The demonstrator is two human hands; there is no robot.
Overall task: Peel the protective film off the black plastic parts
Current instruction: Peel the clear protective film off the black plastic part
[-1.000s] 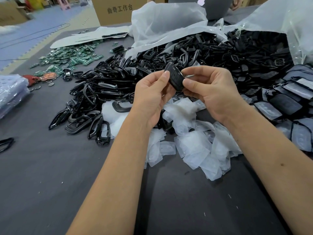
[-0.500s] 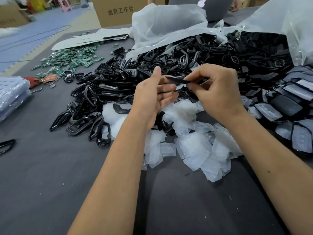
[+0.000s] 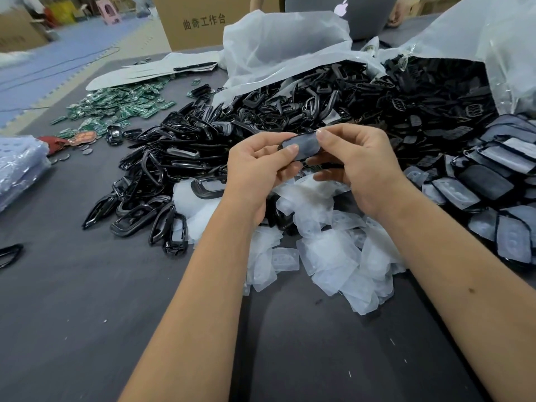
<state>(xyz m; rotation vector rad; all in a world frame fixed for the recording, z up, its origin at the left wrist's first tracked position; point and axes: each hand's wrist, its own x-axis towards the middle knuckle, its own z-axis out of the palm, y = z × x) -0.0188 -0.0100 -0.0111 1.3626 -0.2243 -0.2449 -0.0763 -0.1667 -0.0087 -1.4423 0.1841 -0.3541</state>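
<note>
A small black part (image 3: 300,146) with cloudy film on it sits in the middle of the picture, lying sideways, long side left to right. The left hand (image 3: 255,169) pinches its left end; the right hand (image 3: 356,166) pinches its right end. The box (image 3: 197,21) at the top says "曲奇工作台".

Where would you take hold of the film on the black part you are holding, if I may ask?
Probably at the film edge by the right hand, pinched from above: the left hand steadies the black part, whose filmed face is tilted up and exposed.
</note>
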